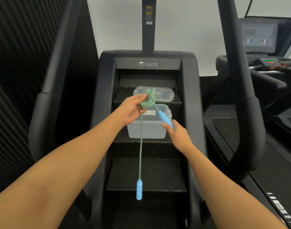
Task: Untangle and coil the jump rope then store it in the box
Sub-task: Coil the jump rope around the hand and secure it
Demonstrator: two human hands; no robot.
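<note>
My left hand point(133, 109) is raised above the box and pinches a bunched coil of green jump rope point(149, 99). One strand drops straight down from it to a blue handle point(139, 190) that dangles free over the lower steps. The other blue handle point(165, 119) slants down to my right hand point(177, 133), whose fingers close around its lower end. A clear plastic box point(147, 129) sits open on a step of the stair machine, just below both hands. Its clear lid point(163, 95) lies on the step behind.
The black stair machine point(148, 172) fills the middle, with thick handrails point(250, 113) rising at both sides. A treadmill with a console point(271, 61) stands at the right. A dark ribbed wall point(17, 63) is at the left.
</note>
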